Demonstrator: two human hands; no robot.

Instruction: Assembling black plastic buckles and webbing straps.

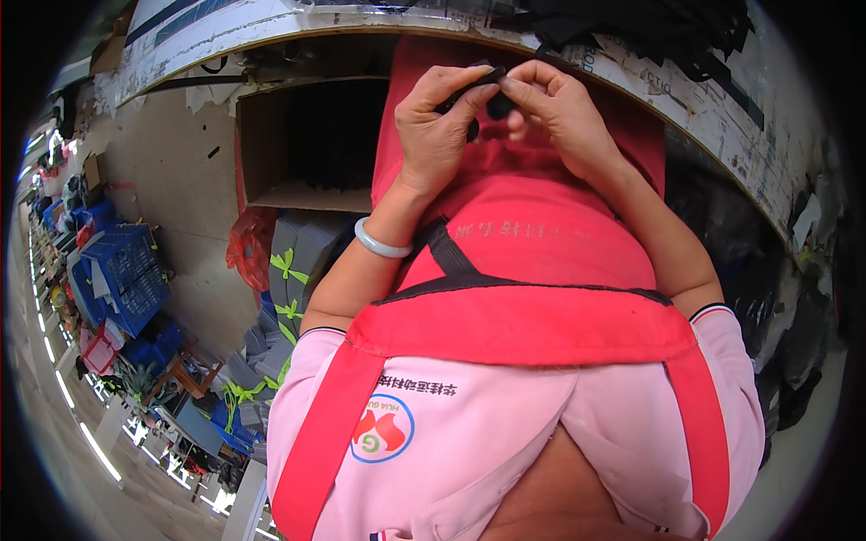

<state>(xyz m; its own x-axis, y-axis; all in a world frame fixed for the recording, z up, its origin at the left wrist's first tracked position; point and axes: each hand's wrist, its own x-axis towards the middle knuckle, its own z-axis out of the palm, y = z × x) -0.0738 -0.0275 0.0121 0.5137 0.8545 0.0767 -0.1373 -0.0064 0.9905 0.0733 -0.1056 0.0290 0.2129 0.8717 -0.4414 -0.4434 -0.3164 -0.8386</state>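
Both hands are raised above my red apron (532,234), close to the table's near edge. My left hand (431,131) pinches a small black strap-like piece (498,106) between thumb and forefinger. My right hand (570,119) has thumb and forefinger closed on the same dark piece from the other side; its lower fingers are slightly blurred. Parts of the piece show between and below the fingertips. The rest of it is hidden by the hands, so its exact kind cannot be made out.
Ahead runs a worktable (631,86) covered with printed sheeting, with black fabric (645,27) heaped on its far right. To the left are a cardboard box (271,194) with dark contents, a red plastic bag (251,248), grey bundles (290,261) with green ties, and blue crates (126,275).
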